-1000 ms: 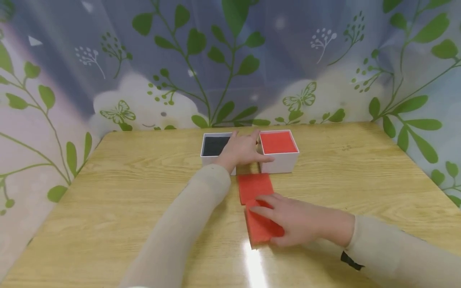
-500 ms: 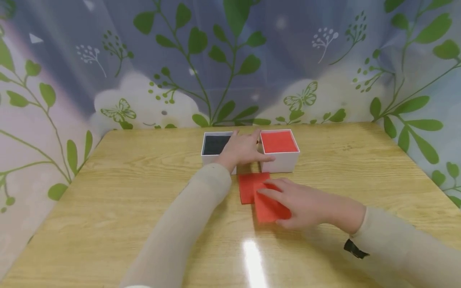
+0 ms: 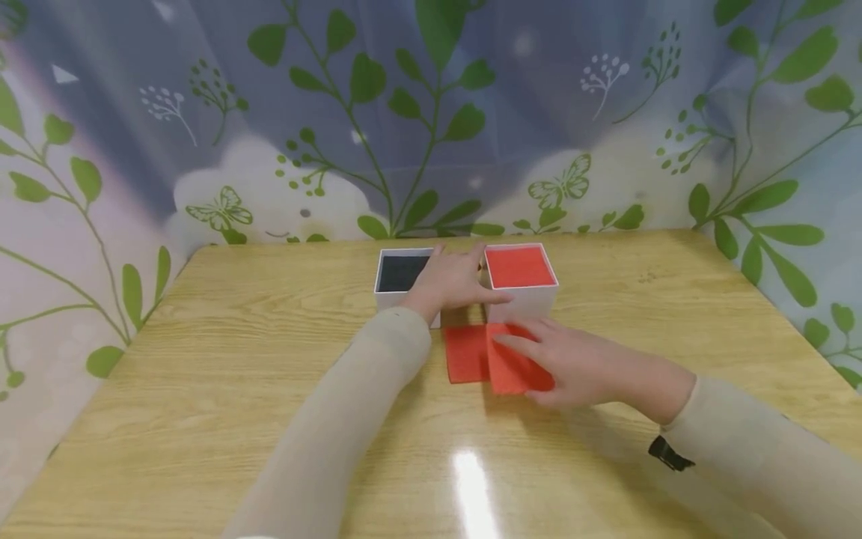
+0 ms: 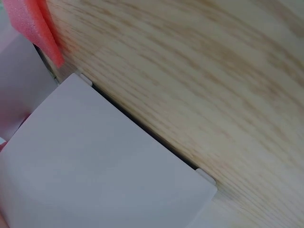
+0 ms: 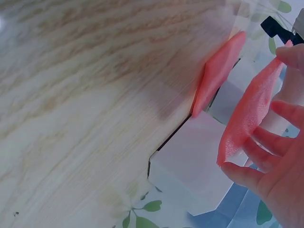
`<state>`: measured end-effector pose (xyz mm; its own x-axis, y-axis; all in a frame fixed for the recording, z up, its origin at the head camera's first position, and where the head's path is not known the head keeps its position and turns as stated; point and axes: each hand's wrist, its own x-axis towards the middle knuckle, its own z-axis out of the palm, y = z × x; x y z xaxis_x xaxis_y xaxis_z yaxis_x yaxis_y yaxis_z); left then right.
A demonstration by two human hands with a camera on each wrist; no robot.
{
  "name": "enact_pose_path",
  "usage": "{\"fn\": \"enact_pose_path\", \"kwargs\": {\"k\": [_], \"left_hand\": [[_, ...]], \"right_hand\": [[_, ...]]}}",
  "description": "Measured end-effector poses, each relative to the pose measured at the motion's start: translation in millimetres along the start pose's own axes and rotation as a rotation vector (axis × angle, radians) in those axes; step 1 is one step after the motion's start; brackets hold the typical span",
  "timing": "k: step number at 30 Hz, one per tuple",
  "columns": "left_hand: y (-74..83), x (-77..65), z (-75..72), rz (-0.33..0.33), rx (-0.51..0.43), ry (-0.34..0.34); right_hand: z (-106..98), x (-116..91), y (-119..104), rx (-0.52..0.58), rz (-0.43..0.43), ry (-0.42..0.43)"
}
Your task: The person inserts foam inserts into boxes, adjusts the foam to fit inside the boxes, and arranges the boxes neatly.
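In the head view my right hand holds a red foam square between thumb and fingers. The right wrist view shows this foam square raised off the table, slightly bowed, gripped at its opposite edges. A second red foam square lies on the table in front of the boxes. My left hand rests between the two white boxes, fingers spread, thumb against the right box's front. The right box has red foam near its rim. The left box, partly hidden by my hand, has a dark interior.
Both boxes stand near the back of the wood-grain table. Behind the table hangs a leaf-patterned curtain. A light reflection crosses the table's front part. A black strap shows at the right sleeve.
My right hand has lifted the foam square from the near table and moved it forward and right, toward the right box. More of the lying square shows. The left hand keeps its place.
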<state>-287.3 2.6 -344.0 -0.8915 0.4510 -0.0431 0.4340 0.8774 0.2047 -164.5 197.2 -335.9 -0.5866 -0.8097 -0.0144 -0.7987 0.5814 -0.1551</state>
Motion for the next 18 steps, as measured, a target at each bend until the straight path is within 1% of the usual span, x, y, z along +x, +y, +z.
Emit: {"fn": "enact_pose_path", "kwargs": {"k": [3, 5, 12, 18], "left_hand": [[-1.1, 1.0, -2.0, 0.003, 0.000, -0.010], [-1.2, 1.1, -0.8, 0.001, 0.000, -0.017], [-1.5, 1.4, -1.4, 0.007, 0.019, -0.002], [-0.9, 0.7, -0.5, 0.006, 0.010, -0.003]], "right_hand": [[-3, 0, 1, -0.018, -0.001, 0.000], [-4, 0, 2, -0.023, -0.006, 0.004], [-8, 0, 8, -0.062, -0.007, 0.032], [-12, 0, 15, -0.086, -0.007, 0.061]]}}
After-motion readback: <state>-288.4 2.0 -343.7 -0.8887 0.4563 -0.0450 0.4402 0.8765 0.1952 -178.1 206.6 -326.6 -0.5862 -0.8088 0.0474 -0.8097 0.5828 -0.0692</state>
